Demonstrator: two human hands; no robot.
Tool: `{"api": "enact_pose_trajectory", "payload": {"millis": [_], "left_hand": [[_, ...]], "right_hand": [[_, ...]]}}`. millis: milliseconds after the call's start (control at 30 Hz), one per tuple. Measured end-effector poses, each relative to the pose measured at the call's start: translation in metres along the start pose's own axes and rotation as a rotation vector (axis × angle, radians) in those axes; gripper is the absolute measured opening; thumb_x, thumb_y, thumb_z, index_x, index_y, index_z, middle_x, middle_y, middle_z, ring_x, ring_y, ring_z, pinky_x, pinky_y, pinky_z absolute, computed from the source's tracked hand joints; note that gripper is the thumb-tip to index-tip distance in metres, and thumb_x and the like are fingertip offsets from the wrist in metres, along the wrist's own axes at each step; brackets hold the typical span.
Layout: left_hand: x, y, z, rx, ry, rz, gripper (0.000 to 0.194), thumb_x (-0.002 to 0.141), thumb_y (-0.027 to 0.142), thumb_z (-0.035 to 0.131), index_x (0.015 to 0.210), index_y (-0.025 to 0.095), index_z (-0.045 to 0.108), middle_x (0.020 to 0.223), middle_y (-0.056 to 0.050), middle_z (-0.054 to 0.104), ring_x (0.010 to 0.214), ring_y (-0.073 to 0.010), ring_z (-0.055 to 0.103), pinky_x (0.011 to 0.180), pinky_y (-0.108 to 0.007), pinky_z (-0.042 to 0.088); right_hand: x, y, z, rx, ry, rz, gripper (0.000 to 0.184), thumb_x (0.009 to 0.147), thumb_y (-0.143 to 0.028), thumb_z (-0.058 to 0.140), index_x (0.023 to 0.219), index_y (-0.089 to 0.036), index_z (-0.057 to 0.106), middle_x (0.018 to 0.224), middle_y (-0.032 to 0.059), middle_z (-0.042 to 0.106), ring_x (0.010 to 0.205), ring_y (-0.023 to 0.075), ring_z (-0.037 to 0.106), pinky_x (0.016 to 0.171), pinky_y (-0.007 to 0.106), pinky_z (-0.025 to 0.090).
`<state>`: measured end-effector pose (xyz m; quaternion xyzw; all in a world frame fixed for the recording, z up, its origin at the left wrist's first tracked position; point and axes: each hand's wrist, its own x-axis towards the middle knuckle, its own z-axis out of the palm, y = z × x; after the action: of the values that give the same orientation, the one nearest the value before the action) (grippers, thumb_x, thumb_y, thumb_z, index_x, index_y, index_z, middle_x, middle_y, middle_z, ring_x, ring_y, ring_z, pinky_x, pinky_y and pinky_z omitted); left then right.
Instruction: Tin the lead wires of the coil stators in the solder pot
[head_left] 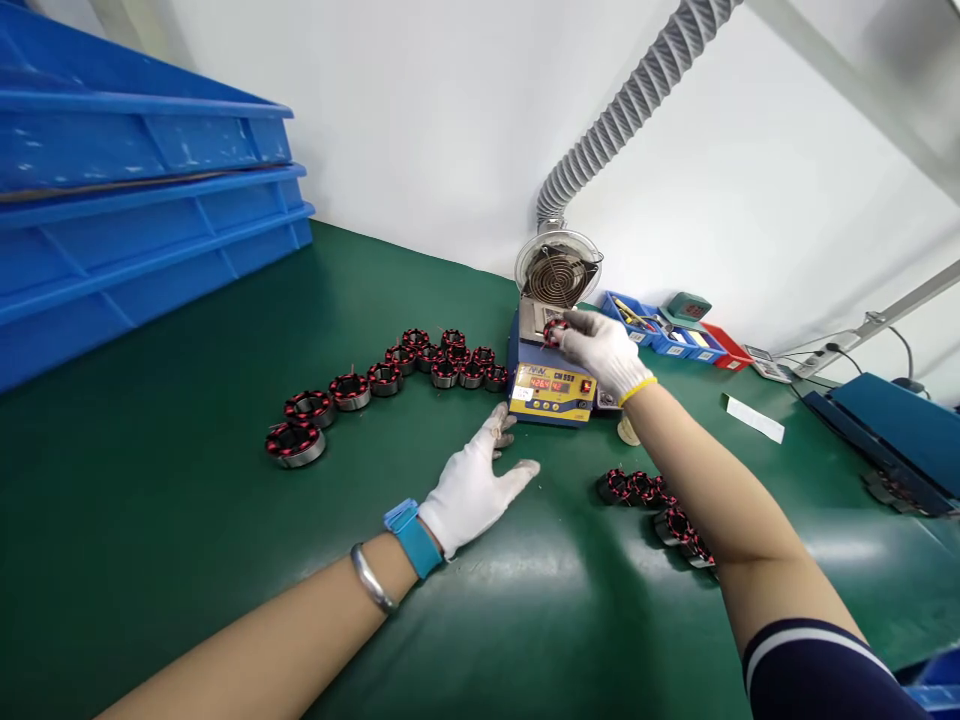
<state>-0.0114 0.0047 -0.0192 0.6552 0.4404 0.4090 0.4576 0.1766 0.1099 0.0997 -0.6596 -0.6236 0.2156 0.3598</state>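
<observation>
At seven o'clock from the yellow-fronted unit [553,396] on the desk [150,540], the left hand [469,495] is spread, thumb apart, while farther off the right hand [604,352] pinches a red-wound ring [552,333] at twelve o'clock, below the round grille [556,280].

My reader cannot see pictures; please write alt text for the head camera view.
A gloved right hand holds a red-and-black ring over a blue machine with a yellow panel; the gloved left hand is open near it. Similar rings sit on the green table to both sides.
</observation>
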Motion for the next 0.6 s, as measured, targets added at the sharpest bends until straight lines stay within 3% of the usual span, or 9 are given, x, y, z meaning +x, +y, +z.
{"api": "enact_pose_trajectory", "payload": {"millis": [100, 233, 600], "left_hand": [[0.001, 0.000, 0.000, 0.016, -0.016, -0.014, 0.082, 0.079, 0.041, 0.064, 0.148, 0.018, 0.027, 0.139, -0.012, 0.052, 0.117, -0.0242, 0.058, 0.101, -0.042, 0.048], [0.002, 0.001, 0.000, 0.040, -0.034, -0.034, 0.078, 0.079, 0.041, 0.063, 0.146, 0.018, 0.031, 0.136, -0.012, 0.055, 0.114, -0.0240, 0.059, 0.100, -0.043, 0.048], [0.002, 0.002, 0.000, 0.040, -0.055, -0.049, 0.076, 0.079, 0.039, 0.063, 0.145, 0.016, 0.033, 0.133, -0.012, 0.056, 0.114, -0.0244, 0.059, 0.100, -0.042, 0.049]], "right_hand": [[0.038, 0.000, -0.017, -0.209, 0.134, -0.073, 0.048, 0.073, -0.039, 0.066, 0.118, -0.023, 0.066, 0.101, 0.0014, 0.071, 0.094, 0.0203, 0.066, 0.089, 0.035, 0.050], [0.066, 0.003, -0.017, -0.383, 0.203, -0.120, 0.043, 0.073, -0.036, 0.066, 0.113, -0.021, 0.068, 0.100, 0.0031, 0.071, 0.098, 0.0236, 0.065, 0.089, 0.035, 0.050], [0.082, 0.016, 0.000, -0.607, 0.183, -0.149, 0.045, 0.076, -0.034, 0.059, 0.121, -0.025, 0.061, 0.115, 0.0062, 0.066, 0.107, 0.0284, 0.061, 0.092, 0.043, 0.049]]}}
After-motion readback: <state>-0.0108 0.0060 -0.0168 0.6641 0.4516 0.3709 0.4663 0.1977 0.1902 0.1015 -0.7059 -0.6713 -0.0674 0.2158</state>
